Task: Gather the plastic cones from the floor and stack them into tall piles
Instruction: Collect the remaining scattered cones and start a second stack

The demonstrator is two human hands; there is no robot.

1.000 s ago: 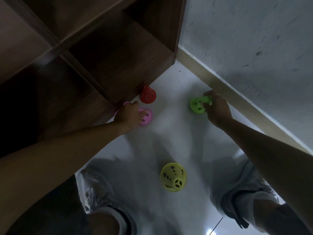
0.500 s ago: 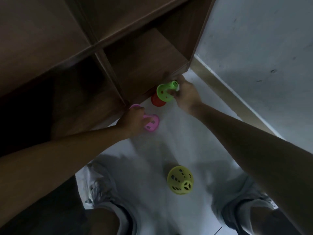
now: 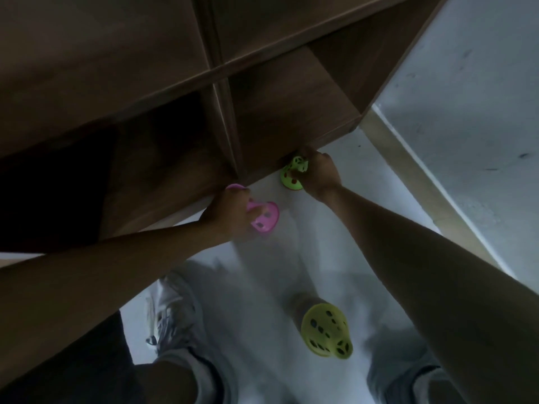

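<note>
Against the foot of the wooden shelf unit (image 3: 262,118), at about one o'clock from frame centre, the right hand (image 3: 319,176) held the green cone (image 3: 290,177) with fingers curled round its narrow top, the wide base sitting down over a red cone (image 3: 293,188) of which only a thin rim showed underneath (seemingly seated so the pair forms the start of a pile). At eleven o'clock the left hand (image 3: 230,215) gripped a pink cone (image 3: 264,218), fingers wrapped round its body, its open base tipped toward the right; a second pink edge (image 3: 235,187) peeked out above the knuckles, though whether it was another cone nested on the first I could not tell. Holding the pink one lifted and tilted looked like readiness to carry it to the green-on-red stack, well within reach. A yellow cone (image 3: 326,330) lay on its side at five o'clock, between the person's shoes (image 3: 172,313), ungathered. Floor (image 3: 335,252) was pale, smooth and glossy, so cones likely slide easily. Room was dim; a grey scuffed wall (image 3: 466,112) with a light skirting board (image 3: 408,161) ran from one to four o'clock.
</note>
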